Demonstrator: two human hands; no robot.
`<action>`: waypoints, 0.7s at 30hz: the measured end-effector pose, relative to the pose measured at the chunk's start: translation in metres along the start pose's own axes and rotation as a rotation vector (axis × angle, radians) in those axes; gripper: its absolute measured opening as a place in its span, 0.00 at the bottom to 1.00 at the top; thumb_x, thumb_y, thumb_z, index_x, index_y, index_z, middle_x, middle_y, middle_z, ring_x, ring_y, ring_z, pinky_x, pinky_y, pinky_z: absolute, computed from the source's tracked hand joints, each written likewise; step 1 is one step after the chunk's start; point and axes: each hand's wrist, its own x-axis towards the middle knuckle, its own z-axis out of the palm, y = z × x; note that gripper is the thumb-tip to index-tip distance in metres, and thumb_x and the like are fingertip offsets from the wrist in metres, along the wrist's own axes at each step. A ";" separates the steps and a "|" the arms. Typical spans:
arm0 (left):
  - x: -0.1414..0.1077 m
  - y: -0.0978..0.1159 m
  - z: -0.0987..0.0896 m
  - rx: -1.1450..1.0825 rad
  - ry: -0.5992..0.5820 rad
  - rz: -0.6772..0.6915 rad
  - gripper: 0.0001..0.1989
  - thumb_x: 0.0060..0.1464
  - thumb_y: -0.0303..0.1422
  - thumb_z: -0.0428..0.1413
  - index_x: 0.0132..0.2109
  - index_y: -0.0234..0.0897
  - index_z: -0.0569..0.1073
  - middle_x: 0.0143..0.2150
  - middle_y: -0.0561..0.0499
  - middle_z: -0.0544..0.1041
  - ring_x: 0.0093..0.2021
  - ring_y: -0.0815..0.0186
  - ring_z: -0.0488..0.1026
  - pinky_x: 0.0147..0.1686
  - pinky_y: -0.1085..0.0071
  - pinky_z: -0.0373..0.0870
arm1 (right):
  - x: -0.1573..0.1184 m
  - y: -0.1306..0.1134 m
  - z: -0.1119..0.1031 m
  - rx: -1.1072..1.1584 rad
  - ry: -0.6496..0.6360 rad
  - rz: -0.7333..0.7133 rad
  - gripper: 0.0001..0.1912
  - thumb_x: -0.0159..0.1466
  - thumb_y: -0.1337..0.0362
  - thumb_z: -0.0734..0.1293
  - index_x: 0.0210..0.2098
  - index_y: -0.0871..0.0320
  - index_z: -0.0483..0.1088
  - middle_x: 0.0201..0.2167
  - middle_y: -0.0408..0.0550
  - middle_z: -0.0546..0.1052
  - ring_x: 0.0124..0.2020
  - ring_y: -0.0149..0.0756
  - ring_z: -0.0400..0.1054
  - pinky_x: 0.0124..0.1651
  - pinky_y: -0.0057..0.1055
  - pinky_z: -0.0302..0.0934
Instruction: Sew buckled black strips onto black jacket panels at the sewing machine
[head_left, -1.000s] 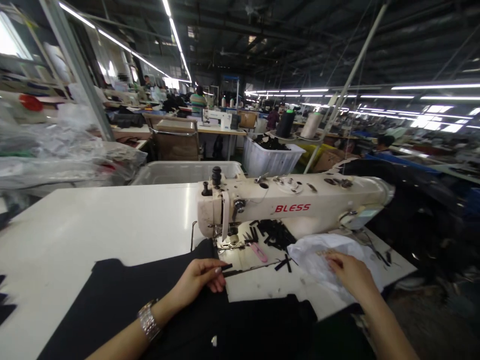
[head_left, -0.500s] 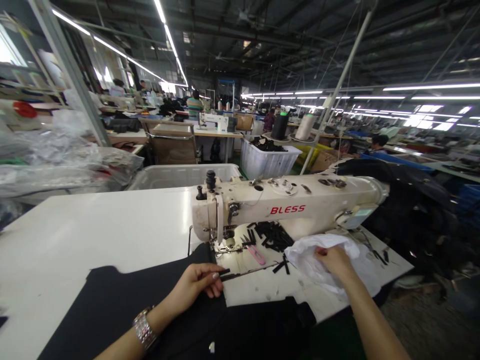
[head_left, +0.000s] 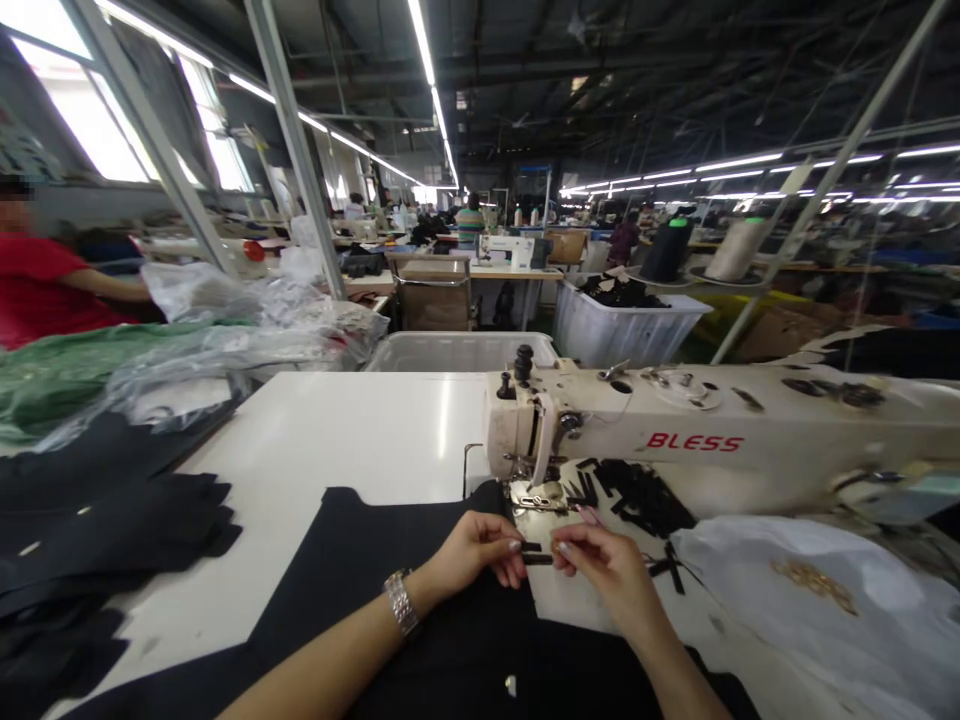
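My left hand (head_left: 484, 548) pinches a short black strip (head_left: 532, 547) between thumb and fingers, its wrist over a large black fabric piece (head_left: 375, 550). Close beside it, my right hand (head_left: 606, 562) is closed in a pinch on a small gold-coloured piece (head_left: 556, 547), touching or nearly touching the strip's end; its shape is mostly hidden. Both hands are just in front of the needle area of a white sewing machine (head_left: 600, 425). Behind the right hand lie pink-handled snips (head_left: 589, 515), partly covered, and a pile of black strips (head_left: 641, 495). More gold-coloured pieces (head_left: 814, 585) lie in a white bag (head_left: 735, 555) at right.
Stacked black fabric pieces (head_left: 112, 540) lie on the left of the white table (head_left: 345, 425). Beyond its far edge are a clear bin (head_left: 457, 348) and a white bin (head_left: 630, 325) of dark scraps. Plastic-wrapped goods (head_left: 247, 340) and a person in red (head_left: 37, 275) are at left.
My right hand has come out of the white bag and over to my left hand, bringing a small gold-coloured piece. My left hand keeps the black strip. The view has turned left.
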 end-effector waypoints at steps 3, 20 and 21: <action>0.000 0.002 -0.002 -0.005 -0.003 0.007 0.19 0.40 0.41 0.60 0.28 0.26 0.69 0.21 0.46 0.74 0.18 0.69 0.70 0.17 0.78 0.64 | 0.009 0.001 0.016 0.036 -0.055 0.018 0.13 0.48 0.56 0.68 0.26 0.59 0.73 0.17 0.45 0.73 0.20 0.33 0.67 0.25 0.29 0.63; 0.001 -0.006 0.001 -0.015 0.091 0.136 0.19 0.43 0.41 0.58 0.29 0.32 0.59 0.19 0.50 0.73 0.16 0.70 0.70 0.15 0.79 0.64 | 0.002 0.018 0.033 0.189 -0.010 0.025 0.09 0.50 0.60 0.68 0.28 0.59 0.69 0.26 0.46 0.74 0.29 0.35 0.68 0.33 0.29 0.63; 0.001 -0.007 0.001 -0.009 0.098 0.147 0.19 0.44 0.41 0.58 0.29 0.32 0.59 0.19 0.50 0.73 0.16 0.70 0.70 0.15 0.80 0.63 | 0.001 0.019 0.033 0.183 -0.025 0.024 0.09 0.50 0.60 0.68 0.29 0.59 0.70 0.26 0.47 0.74 0.29 0.35 0.69 0.34 0.30 0.63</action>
